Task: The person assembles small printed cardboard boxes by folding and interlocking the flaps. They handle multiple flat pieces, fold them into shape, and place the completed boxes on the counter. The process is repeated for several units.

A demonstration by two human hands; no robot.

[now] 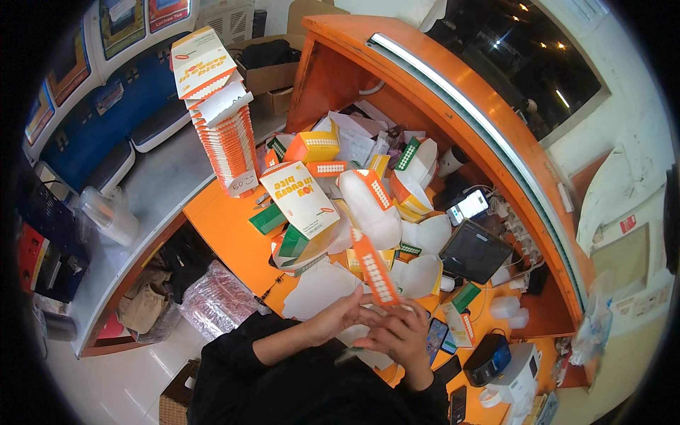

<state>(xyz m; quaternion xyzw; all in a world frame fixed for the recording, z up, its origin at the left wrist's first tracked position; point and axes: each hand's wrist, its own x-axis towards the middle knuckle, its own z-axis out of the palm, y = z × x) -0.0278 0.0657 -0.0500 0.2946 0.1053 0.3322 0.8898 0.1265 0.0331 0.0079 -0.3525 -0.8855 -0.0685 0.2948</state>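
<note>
My left hand (341,316) and my right hand (401,334) meet near the front of the orange counter (227,227). Together they grip a flat orange-and-white cardboard box blank (373,268) that sticks up and away from my fingers. Just beyond it lies a heap of folded orange, white and green paper boxes (354,191). A white flat sheet (319,289) rests under my left hand. Black sleeves cover both forearms.
A tall stack of nested folded boxes (228,134) stands at the counter's far left. A tablet (474,249), a lit phone (467,207), more phones (438,338), a black device (487,358) and a white printer (516,382) sit on the right. Bags (212,301) lie under the counter.
</note>
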